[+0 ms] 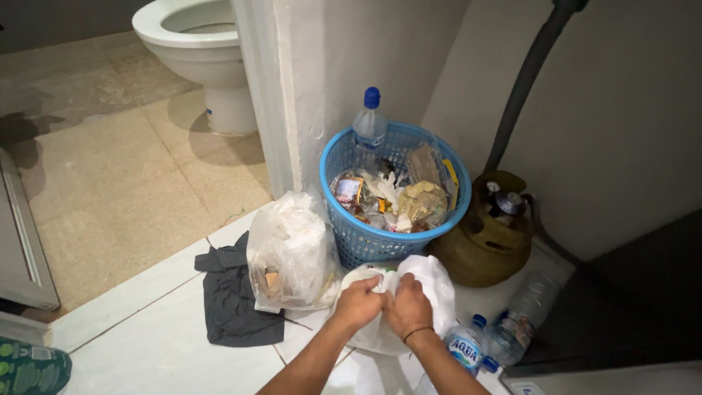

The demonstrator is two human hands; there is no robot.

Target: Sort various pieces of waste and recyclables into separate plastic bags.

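Beside blue basket (380, 241), hands (384, 303) grip white bag (431, 285).

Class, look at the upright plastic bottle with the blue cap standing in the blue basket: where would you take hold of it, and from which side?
Probably grip the bottle around its neck and shoulder, just under the blue cap, coming from above. It stands upright at the back rim of the blue basket, only its upper part clear; rubbish hides its lower body, and the wall stands close behind it.

Blue basket (365, 245), gas cylinder (479, 252) block ahead; left tiles (146, 344) open.
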